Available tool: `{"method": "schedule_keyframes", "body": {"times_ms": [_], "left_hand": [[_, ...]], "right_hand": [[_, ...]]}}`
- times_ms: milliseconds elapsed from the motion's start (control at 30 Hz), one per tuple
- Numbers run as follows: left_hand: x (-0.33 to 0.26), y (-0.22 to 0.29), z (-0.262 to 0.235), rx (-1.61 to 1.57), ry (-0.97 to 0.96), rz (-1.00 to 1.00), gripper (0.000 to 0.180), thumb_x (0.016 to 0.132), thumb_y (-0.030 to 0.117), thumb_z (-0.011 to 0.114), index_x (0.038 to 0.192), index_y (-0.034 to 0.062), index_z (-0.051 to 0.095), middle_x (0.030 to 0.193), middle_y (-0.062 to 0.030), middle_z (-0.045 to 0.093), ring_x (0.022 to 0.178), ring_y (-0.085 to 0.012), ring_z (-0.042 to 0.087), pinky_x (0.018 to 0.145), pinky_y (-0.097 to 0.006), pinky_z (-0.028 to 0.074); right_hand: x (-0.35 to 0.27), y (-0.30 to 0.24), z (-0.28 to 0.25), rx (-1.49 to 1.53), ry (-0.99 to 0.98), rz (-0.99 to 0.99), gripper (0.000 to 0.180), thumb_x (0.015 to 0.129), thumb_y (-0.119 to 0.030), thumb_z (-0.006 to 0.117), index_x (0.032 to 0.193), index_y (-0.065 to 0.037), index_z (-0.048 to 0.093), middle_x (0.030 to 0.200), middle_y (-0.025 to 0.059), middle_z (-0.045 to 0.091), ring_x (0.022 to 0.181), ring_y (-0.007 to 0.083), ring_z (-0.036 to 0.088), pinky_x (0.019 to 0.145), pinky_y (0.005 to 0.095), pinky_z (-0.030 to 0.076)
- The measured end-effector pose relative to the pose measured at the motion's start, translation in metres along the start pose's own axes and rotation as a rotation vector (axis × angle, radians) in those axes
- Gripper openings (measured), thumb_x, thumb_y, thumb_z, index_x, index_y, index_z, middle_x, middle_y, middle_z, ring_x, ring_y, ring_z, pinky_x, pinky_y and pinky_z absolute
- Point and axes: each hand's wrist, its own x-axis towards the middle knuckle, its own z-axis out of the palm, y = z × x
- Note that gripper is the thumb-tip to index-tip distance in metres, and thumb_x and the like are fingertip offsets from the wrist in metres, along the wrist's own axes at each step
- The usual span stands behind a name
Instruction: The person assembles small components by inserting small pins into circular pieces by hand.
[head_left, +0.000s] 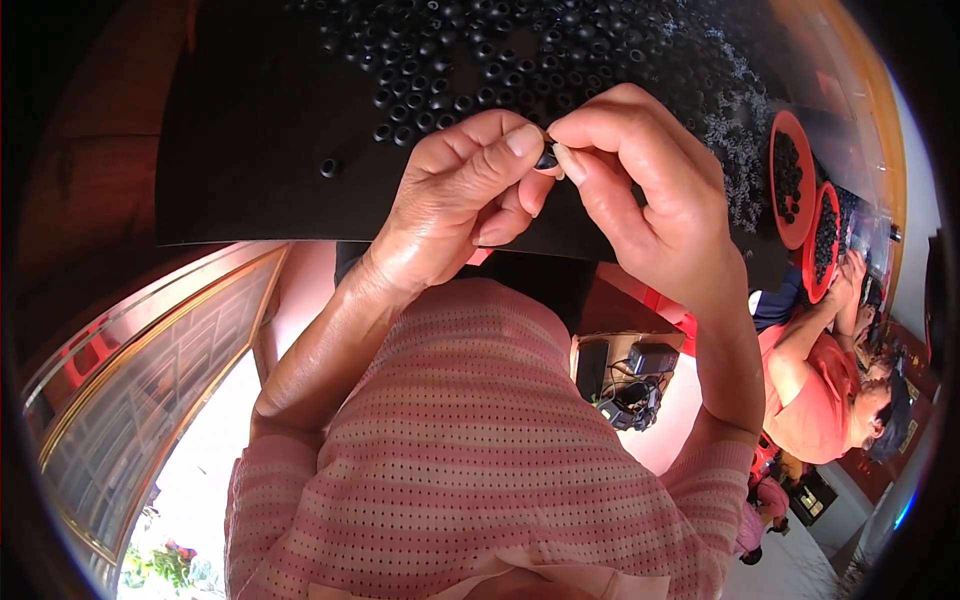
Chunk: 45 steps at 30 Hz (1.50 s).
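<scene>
Biggest thing here is the black tabletop (250,190), running from 9 round past 12 to about 3 o'clock, taking the hands as the clock's centre. Over at 4 o'clock there's a co-worker (815,400) in an orange-coral top and dark cap. Big scatter of round black pieces with holes (440,85) at 12, then a patch of small greyish bits (740,130) between 2 and 3. Two red trays (777,145) around 3 o'clock, both with dark bits inside.

Now the hands: right hand (660,175) has thumb and forefinger pinched on the 3 o'clock side of one small black piece (546,158); left hand (450,190) grips it from the 9 o'clock side, spare fingers curled underneath. That piece sits right between the fingertips, above the table's near edge. One loose black piece (330,168) lies alone at 9.
</scene>
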Motion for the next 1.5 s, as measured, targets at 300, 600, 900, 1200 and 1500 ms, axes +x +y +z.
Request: {"method": "schedule_keyframes", "body": {"times_ms": [300,600,900,1200,1500], "left_hand": [[0.000,-0.001,0.000,-0.051,0.031,0.003,0.030,0.097,0.030,0.050,0.092,0.0018,0.058,0.066,-0.0012,0.053,0.042,-0.0040,0.031,0.035,-0.019,0.023],[-0.002,0.002,-0.002,-0.009,-0.026,-0.022,0.031,0.097,0.028,0.049,0.107,-0.0008,0.054,0.069,-0.0045,0.053,0.047,-0.0054,0.032,0.042,-0.018,0.026],[-0.003,0.000,0.005,-0.065,0.057,-0.012,0.027,0.097,0.027,0.051,0.094,0.0014,0.058,0.066,-0.0021,0.053,0.043,-0.0043,0.033,0.037,-0.019,0.024],[-0.002,0.000,-0.004,-0.163,-0.021,-0.024,0.031,0.099,0.029,0.045,0.100,0.0003,0.057,0.074,-0.0065,0.058,0.049,-0.0082,0.043,0.041,-0.020,0.034],[0.005,0.001,-0.001,-0.369,-0.130,0.019,0.038,0.101,0.032,0.032,0.104,-0.0010,0.051,0.131,-0.0312,0.045,0.123,-0.0358,0.046,0.106,-0.043,0.037]], "right_hand": [[-0.022,-0.003,0.012,-0.059,0.056,0.036,0.037,0.079,0.011,0.058,0.115,0.002,0.057,0.081,0.0112,0.055,0.064,0.0207,0.057,0.057,0.0291,0.048],[-0.025,0.002,0.015,-0.019,0.110,0.000,0.042,0.075,0.014,0.056,0.115,0.002,0.057,0.084,0.0106,0.054,0.066,0.0192,0.058,0.056,0.0287,0.050],[-0.030,-0.007,0.015,-0.082,0.117,0.066,0.028,0.085,0.006,0.058,0.113,0.005,0.060,0.085,0.0114,0.058,0.069,0.0172,0.057,0.062,0.0250,0.047],[-0.026,-0.002,0.012,-0.100,0.080,0.032,0.031,0.081,0.008,0.060,0.112,0.004,0.061,0.083,0.0099,0.057,0.064,0.0151,0.054,0.056,0.0240,0.045],[-0.033,-0.006,0.029,-0.115,0.228,-0.119,0.035,0.061,0.011,0.068,0.094,0.003,0.062,0.086,0.0147,0.060,0.077,0.0259,0.067,0.061,0.0294,0.056]]}}
